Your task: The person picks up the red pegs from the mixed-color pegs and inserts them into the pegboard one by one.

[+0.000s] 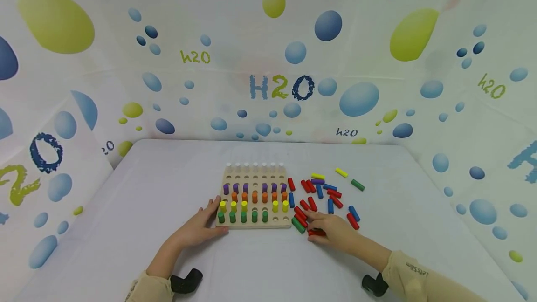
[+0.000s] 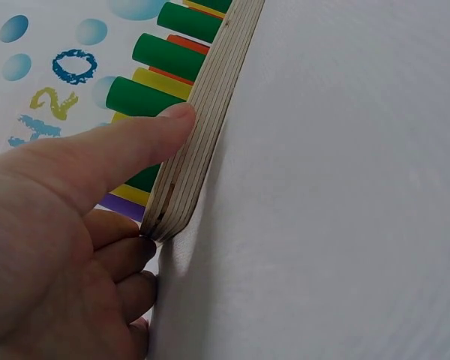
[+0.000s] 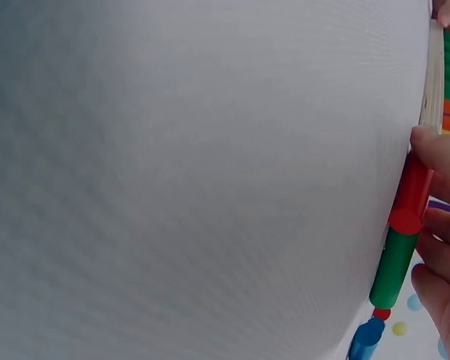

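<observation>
The left hand (image 1: 199,225) braces the near left corner of a pale plywood pegboard (image 1: 260,226), thumb pressed on the front edge, fingers bent round the side. The board sits flat on a white cloth-covered table (image 1: 168,167), partly filled. Near its front right corner, the right hand (image 1: 333,231) pinches a smooth red cylindrical peg (image 3: 411,196) between thumb and fingers, low over the cloth; whether it touches the cloth I can't tell from here. A solid green cylindrical peg (image 3: 395,270) lies just beside it.

I'd say the step in hand is picking one peg out of the loose scatter. The holes between the upright white pegs (image 1: 255,167) and the standing purple pegs (image 1: 236,188) are bare, so that row looks the likeliest home for red. The next move seems to call for lifting the peg clear, turning it upright and lining it up over a hole, with the board braced against sliding.
</observation>
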